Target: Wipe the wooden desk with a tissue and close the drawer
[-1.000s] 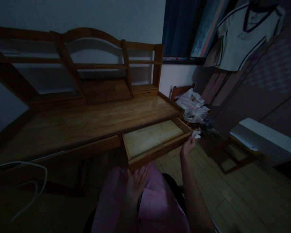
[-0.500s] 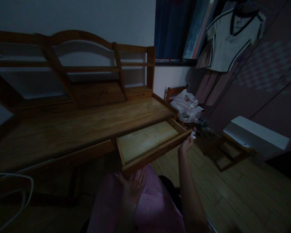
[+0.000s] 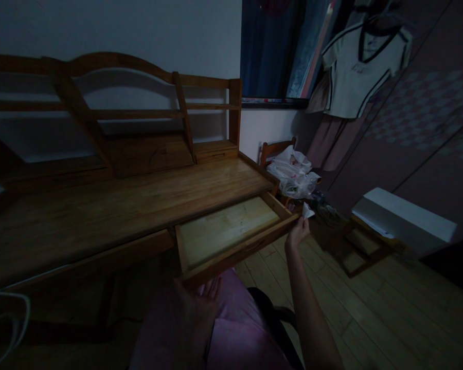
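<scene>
A shallow wooden drawer (image 3: 224, 234) is pulled out from the desk, its bare light bottom showing. My left hand (image 3: 198, 308) is at the drawer's front left corner, in dim light. Its thumb is at the corner and its fingers are stretched out apart from the thumb, against the lower edge of the drawer front. At the front right corner, my right hand (image 3: 298, 235) is closed on a crumpled white tissue (image 3: 307, 211), which sticks up above the fingers beside the drawer's end.
The wooden desk (image 3: 139, 200) carries a shelf unit (image 3: 137, 113) along the wall. Plastic bags (image 3: 293, 172) lie on a chair to the right. A white box-like object (image 3: 409, 213) rests on a low wooden stool (image 3: 345, 257). A white cable (image 3: 23, 313) loops at lower left.
My view has shifted slightly, so the desk sits further left. My right hand has edged outward at the drawer's right corner, and more of the tissue shows. The drawer looks much the same.
</scene>
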`<state>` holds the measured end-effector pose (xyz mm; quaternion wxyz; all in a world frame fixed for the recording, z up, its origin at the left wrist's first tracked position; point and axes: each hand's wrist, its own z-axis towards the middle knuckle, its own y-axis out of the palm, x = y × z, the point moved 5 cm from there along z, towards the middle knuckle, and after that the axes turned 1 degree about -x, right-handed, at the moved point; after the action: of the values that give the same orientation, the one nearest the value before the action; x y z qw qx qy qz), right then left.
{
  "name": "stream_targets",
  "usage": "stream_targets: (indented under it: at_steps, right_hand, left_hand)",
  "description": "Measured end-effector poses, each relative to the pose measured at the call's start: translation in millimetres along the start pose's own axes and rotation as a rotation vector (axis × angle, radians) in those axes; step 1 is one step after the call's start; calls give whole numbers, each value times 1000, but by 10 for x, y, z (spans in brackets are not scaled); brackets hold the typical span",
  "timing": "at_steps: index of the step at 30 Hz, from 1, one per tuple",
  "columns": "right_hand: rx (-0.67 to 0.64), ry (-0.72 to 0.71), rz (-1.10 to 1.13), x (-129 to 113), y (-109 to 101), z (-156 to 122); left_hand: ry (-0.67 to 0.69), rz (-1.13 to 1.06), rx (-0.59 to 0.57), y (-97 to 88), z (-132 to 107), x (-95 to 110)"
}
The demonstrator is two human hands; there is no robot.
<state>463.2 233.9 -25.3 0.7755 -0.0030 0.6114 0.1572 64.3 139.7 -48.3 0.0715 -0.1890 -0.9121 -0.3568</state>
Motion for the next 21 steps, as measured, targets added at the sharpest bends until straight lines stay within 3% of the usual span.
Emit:
stream_targets:
  at_steps: [7, 14, 17, 21]
  right_hand:
    - [-3, 13, 68, -90, -78, -16]
    - [143, -52, 93, -307, -603, 49]
    - [-33, -21, -57, -312, -505, -103]
    - [-225, -48, -103, -409, -195, -584]
  left_hand:
    - [46, 50, -24, -57, 57, 91]
    - [18, 48, -16, 12, -47, 68]
    - [25, 58, -42, 44, -96, 77]
    - [-3, 41, -33, 7, -55, 77]
